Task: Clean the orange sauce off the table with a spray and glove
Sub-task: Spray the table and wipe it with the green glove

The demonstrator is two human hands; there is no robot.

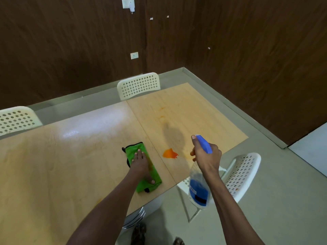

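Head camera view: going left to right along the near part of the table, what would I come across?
Green glove lying flat with the left hand resting on it → orange sauce on the table → right hand gripping the spray bottle → white chair past the table's edge.

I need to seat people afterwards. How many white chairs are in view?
3. One white chair at the table's far side, one at the far left, cropped by the frame, one beside the near right corner. Others may be out of frame.
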